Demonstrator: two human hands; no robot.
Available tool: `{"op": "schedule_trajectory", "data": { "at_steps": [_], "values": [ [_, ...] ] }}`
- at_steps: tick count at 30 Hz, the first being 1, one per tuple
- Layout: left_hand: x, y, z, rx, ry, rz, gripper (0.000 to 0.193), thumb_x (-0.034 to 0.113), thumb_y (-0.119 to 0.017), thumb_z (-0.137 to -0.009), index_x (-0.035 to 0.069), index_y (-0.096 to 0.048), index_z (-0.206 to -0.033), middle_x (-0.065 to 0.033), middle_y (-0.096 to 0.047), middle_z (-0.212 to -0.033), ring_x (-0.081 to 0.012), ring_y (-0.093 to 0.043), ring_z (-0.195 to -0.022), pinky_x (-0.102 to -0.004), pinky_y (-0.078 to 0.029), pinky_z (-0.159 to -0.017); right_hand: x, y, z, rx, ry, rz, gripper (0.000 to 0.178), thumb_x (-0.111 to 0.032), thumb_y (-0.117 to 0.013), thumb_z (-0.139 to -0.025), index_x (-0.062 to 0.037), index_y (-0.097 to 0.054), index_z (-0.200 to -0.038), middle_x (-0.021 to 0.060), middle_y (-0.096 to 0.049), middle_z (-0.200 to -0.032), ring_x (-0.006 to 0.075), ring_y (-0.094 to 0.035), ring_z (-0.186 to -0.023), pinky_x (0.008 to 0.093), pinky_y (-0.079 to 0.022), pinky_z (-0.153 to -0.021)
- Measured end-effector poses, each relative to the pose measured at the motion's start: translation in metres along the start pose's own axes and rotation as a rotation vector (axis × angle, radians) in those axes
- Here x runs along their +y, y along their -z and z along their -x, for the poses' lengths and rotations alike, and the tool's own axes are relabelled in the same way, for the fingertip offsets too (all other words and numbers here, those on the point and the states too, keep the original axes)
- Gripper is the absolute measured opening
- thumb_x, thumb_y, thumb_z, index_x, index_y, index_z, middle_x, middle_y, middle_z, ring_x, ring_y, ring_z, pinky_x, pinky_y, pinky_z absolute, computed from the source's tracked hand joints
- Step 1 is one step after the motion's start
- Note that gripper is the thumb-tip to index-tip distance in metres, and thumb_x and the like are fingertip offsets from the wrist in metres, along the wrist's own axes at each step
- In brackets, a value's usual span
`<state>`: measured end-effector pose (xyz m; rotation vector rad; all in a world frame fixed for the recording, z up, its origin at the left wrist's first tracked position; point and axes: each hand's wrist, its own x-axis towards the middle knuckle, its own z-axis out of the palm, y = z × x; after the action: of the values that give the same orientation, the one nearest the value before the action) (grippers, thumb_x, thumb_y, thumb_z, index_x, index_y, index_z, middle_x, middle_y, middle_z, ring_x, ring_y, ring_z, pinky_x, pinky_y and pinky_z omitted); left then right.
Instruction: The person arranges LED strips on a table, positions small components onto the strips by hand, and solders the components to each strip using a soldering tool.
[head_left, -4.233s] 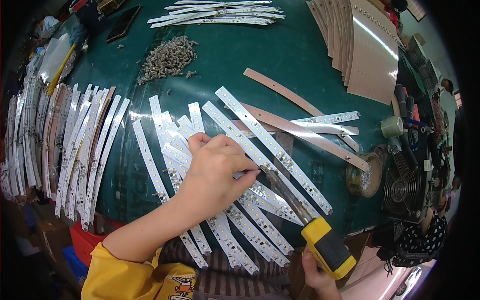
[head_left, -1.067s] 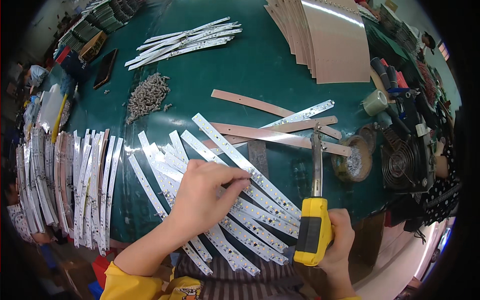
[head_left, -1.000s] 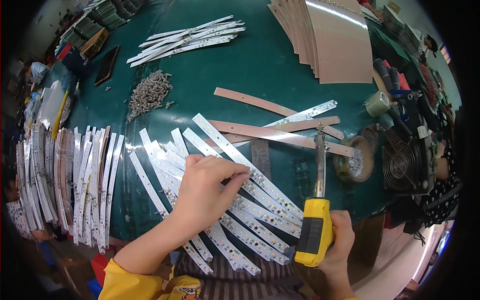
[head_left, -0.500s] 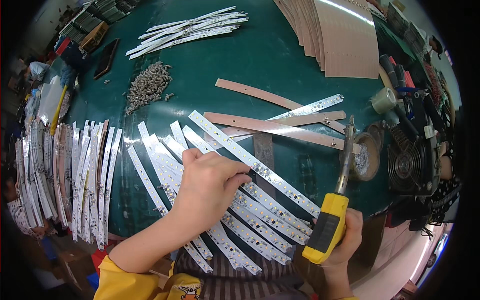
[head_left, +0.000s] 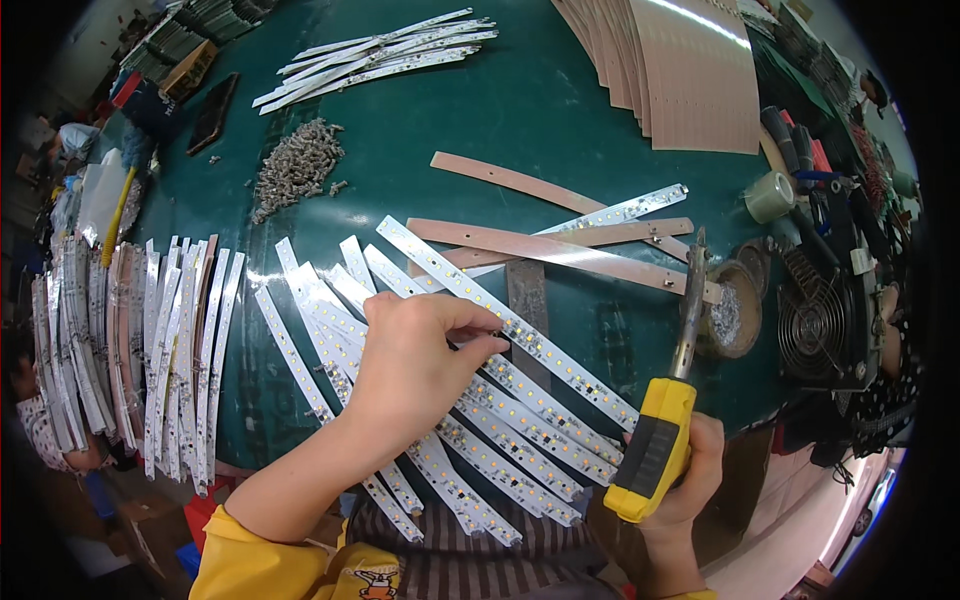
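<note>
My left hand [head_left: 415, 350] is closed in a pinch at the lower edge of a white LED strip [head_left: 455, 283]. A tiny dark thing shows between its thumb and forefinger, too small to name. More LED strips [head_left: 530, 430] fan out beneath that hand toward my body. My right hand [head_left: 697, 470] is wrapped round a yellow and black soldering gun [head_left: 652, 445]. Its metal tip points up and away, beside a round tin [head_left: 745, 320] of silvery bits. The lower right end of the top strip reaches close to the right hand.
Bare copper-coloured strips [head_left: 560, 255] lie crossed ahead, beside a heap of small metal parts [head_left: 297, 165]. Bundled strips [head_left: 180, 360] stand at left; another pile [head_left: 380, 58] lies at the back. Large boards [head_left: 690, 90], a tape roll [head_left: 770, 197] and a fan [head_left: 815, 330] sit at right.
My left thumb and forefinger have shifted slightly, with a wider gap now showing behind their tips. The top LED strip has moved a little away from me. The soldering gun has barely moved.
</note>
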<state>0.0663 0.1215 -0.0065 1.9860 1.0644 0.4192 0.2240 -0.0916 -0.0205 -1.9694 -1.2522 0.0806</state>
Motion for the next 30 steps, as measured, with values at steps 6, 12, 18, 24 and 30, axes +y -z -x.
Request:
{"op": "schedule_trajectory", "data": {
  "at_steps": [6,12,18,24,30],
  "values": [
    [0.002,0.001,0.001,-0.004,0.082,0.074,0.016,0.005,-0.077,-0.073,-0.001,-0.074,-0.087,-0.0110,-0.072,-0.077,-0.0141,-0.068,-0.068,-0.0255,-0.052,-0.064,0.000,0.000,0.001,0.001,0.010,0.009,0.044,-0.003,-0.079,-0.070,0.0007,-0.053,-0.105,0.0104,-0.057,-0.091,0.0210,-0.055,-0.079,0.0304,-0.043,-0.073],
    [-0.005,-0.003,0.003,0.017,0.026,0.027,0.016,0.006,-0.077,-0.074,0.001,-0.075,-0.089,-0.0088,-0.072,-0.079,-0.0144,-0.066,-0.070,-0.0264,-0.050,-0.067,0.004,0.001,0.005,-0.002,-0.006,0.002,0.046,-0.007,-0.079,-0.068,0.0009,-0.053,-0.106,0.0107,-0.057,-0.092,0.0223,-0.055,-0.080,0.0312,-0.043,-0.073],
    [-0.008,-0.014,0.013,0.212,-0.195,-0.280,0.013,0.011,-0.080,-0.072,0.010,-0.076,-0.084,0.0008,-0.069,-0.079,-0.0131,-0.060,-0.073,-0.0331,-0.034,-0.084,0.004,0.001,0.006,-0.022,-0.006,0.007,0.053,-0.013,-0.083,-0.066,0.0007,-0.053,-0.107,0.0118,-0.058,-0.095,0.0235,-0.056,-0.081,0.0314,-0.044,-0.073],
    [-0.012,-0.016,0.014,0.310,-0.288,-0.236,0.011,0.013,-0.080,-0.070,0.012,-0.075,-0.080,0.0032,-0.068,-0.077,-0.0134,-0.059,-0.074,-0.0349,-0.031,-0.084,0.007,0.000,0.010,-0.037,0.016,-0.001,0.057,-0.017,-0.084,-0.066,0.0006,-0.052,-0.109,0.0123,-0.057,-0.095,0.0236,-0.056,-0.082,0.0320,-0.045,-0.072],
    [-0.015,-0.017,0.011,0.319,-0.312,-0.258,0.012,0.013,-0.081,-0.068,0.012,-0.075,-0.078,0.0028,-0.068,-0.074,-0.0135,-0.059,-0.074,-0.0350,-0.031,-0.083,0.008,0.001,0.014,-0.058,0.026,0.067,0.066,-0.025,-0.089,-0.063,0.0005,-0.050,-0.111,0.0119,-0.057,-0.095,0.0233,-0.057,-0.082,0.0320,-0.045,-0.073]
  ]
}}
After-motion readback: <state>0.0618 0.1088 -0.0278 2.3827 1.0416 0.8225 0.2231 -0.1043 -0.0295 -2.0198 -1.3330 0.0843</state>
